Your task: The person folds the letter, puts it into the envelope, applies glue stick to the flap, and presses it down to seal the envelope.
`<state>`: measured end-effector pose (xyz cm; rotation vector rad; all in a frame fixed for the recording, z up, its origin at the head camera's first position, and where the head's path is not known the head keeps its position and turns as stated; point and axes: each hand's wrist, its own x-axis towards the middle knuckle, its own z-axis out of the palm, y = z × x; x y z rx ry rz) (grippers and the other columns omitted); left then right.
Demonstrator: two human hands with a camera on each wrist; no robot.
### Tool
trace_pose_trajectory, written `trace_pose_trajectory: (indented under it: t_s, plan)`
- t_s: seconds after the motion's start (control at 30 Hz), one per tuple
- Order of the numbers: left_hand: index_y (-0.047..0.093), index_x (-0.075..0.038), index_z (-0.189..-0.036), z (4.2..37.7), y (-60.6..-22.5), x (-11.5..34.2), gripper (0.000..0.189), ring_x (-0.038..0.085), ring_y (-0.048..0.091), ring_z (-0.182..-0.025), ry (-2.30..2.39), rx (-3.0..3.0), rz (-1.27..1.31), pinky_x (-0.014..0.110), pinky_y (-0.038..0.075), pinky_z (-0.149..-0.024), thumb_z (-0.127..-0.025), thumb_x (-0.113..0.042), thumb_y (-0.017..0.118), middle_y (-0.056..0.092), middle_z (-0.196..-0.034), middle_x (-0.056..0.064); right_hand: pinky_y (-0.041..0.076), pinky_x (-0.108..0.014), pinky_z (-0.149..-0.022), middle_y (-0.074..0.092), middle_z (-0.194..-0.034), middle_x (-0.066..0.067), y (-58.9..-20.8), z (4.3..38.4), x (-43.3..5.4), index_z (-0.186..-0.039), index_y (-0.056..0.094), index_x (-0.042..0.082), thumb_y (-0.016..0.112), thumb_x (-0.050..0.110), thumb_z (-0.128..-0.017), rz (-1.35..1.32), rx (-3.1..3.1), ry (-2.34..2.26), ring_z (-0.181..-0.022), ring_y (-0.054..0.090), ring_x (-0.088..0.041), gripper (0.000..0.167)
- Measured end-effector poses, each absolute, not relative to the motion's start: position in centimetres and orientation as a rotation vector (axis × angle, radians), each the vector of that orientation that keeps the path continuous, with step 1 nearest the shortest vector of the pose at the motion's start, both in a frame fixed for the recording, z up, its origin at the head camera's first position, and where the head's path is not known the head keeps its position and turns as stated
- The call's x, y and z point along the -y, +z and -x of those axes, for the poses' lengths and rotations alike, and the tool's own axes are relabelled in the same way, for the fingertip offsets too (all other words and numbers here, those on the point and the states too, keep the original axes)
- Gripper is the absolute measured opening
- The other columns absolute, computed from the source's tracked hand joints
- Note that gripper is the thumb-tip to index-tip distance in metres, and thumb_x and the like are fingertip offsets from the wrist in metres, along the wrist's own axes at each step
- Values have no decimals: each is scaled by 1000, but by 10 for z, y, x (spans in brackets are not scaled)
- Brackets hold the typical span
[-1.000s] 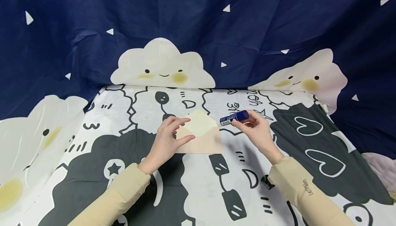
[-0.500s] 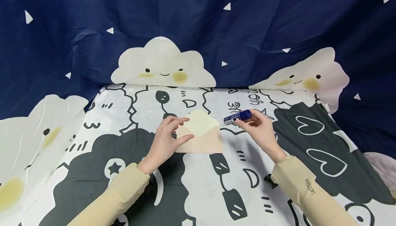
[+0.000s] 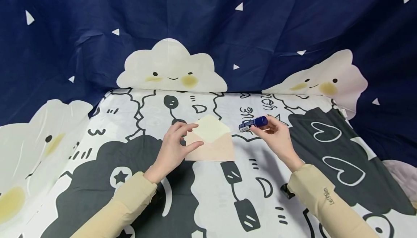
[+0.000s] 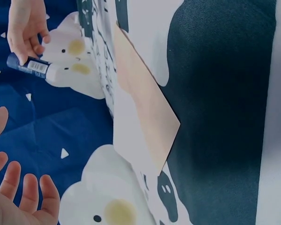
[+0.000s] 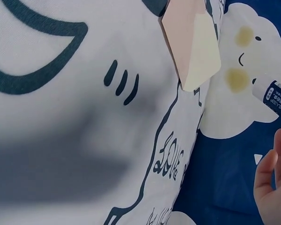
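A peach envelope (image 3: 211, 151) lies on the printed cloth, its cream flap (image 3: 210, 129) unfolded away from me. My left hand (image 3: 174, 147) hovers at the envelope's left side, thumb and fingers apart and bent around nothing. To the right of the envelope, my right hand (image 3: 277, 138) pinches a navy blue glue stick (image 3: 253, 123) between thumb and fingers, held above the cloth. In the left wrist view the glue stick (image 4: 33, 66) shows a barcode label and a white end. That white end faces the envelope (image 5: 185, 35), apart from it, in the right wrist view.
The black-and-white printed cloth (image 3: 224, 209) covers the flat surface under both hands. Behind it hangs a navy curtain (image 3: 208, 9) with white triangles and smiling clouds. A small black object (image 3: 287, 191) sits by the right sleeve cuff.
My right hand has drawn the glue stick a little to the right, away from the envelope. The left hand and the envelope have stayed nearly still.
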<state>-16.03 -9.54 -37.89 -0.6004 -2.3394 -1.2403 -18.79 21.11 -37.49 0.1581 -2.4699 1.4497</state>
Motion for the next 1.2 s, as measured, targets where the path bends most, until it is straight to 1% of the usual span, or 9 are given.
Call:
trace_pose_trajectory:
  t_s: [0.13,0.37,0.47,0.63,0.83,0.93,1.2]
  plan:
    - [68,-9,-114,159,-380,96,46,17,52,-85,-1242,2351,602,28,50,-68,-71,-15,85,59,-94,7,48,-13,-69,62,-77,27,-375,188,-213,-98,65,4,76,20,-82,-135,2497,1425,-73,60,1,25]
    - [68,-9,-114,159,-382,96,47,19,54,-91,-1222,2373,609,28,49,-68,-71,-16,85,59,-93,7,48,-12,-67,60,-76,26,-360,178,-208,-100,64,-4,73,9,-83,-107,2492,1457,-71,58,2,23]
    - [67,-8,-115,159,-382,96,49,20,54,-92,-1200,2385,615,28,48,-69,-70,-16,85,58,-93,7,47,-12,-67,59,-75,26,-353,172,-205,-99,62,-6,72,7,-83,-94,2501,1454,-70,58,3,22]
    - [66,-8,-116,160,-384,96,50,22,54,-91,-1169,2404,623,30,48,-70,-69,-16,85,58,-93,7,47,-12,-68,59,-76,24,-353,170,-207,-99,62,-6,73,8,-84,-82,2521,1426,-71,58,3,23]
    - [66,-9,-116,159,-387,96,50,24,54,-88,-1156,2454,613,26,45,-71,-71,-17,85,58,-94,6,47,-12,-67,59,-79,19,-358,171,-212,-99,63,-6,73,9,-84,-90,2529,1439,-71,58,2,23]
    - [66,-9,-117,159,-387,96,50,21,53,-87,-1147,2462,606,26,45,-71,-70,-17,85,58,-94,6,47,-11,-66,60,-78,19,-360,172,-214,-99,63,-6,73,9,-84,-87,2529,1445,-71,59,2,23]
    - [66,-7,-117,159,-389,96,52,22,53,-87,-1125,2468,597,28,45,-72,-70,-17,85,58,-94,7,46,-13,-62,60,-75,22,-361,172,-215,-99,63,-7,73,8,-83,-61,2539,1445,-68,59,2,24]
